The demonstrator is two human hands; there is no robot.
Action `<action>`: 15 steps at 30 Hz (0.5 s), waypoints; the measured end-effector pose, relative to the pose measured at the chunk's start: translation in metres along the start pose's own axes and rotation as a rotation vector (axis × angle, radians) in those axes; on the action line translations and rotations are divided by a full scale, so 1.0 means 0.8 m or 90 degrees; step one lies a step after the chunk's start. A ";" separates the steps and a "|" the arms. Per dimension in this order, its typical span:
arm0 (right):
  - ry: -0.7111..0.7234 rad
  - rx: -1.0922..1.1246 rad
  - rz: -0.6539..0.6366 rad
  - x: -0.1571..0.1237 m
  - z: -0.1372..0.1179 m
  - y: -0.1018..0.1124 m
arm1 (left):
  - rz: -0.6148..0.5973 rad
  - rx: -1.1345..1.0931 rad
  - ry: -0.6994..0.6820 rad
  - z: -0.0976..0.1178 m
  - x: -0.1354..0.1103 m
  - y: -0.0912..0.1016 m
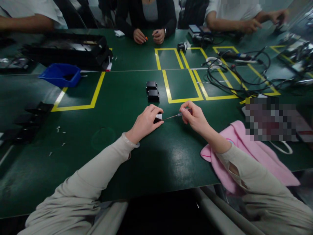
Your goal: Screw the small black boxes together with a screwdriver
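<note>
My left hand is closed round a small black part with a white face, pressed down on the green table. My right hand pinches a thin screwdriver by its handle, its tip pointing left at the white face of the part. Two more small black parts sit one behind the other just beyond my hands.
A pink cloth lies under my right forearm. A blue tray and a long black case stand far left, tangled cables far right. Small screws and black parts lie at left. Other people's hands work across the table.
</note>
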State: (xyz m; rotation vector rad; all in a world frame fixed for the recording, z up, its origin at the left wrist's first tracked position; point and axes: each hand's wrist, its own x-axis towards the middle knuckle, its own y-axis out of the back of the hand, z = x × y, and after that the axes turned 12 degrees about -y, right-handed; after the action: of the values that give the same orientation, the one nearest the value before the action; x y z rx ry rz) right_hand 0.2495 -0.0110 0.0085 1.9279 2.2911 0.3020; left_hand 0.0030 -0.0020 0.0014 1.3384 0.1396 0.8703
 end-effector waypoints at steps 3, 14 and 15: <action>0.013 0.004 0.002 0.000 -0.001 -0.001 | -0.004 -0.002 0.003 0.001 0.000 0.001; -0.007 0.006 -0.002 0.000 0.000 0.000 | -0.004 -0.010 0.006 0.003 0.000 0.004; -0.006 0.011 -0.004 0.000 0.000 0.000 | -0.005 -0.011 0.006 0.003 0.000 0.004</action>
State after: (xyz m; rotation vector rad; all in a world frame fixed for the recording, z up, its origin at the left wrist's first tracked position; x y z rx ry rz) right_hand 0.2494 -0.0109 0.0088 1.9255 2.3009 0.2729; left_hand 0.0028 -0.0038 0.0048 1.3169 0.1439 0.8689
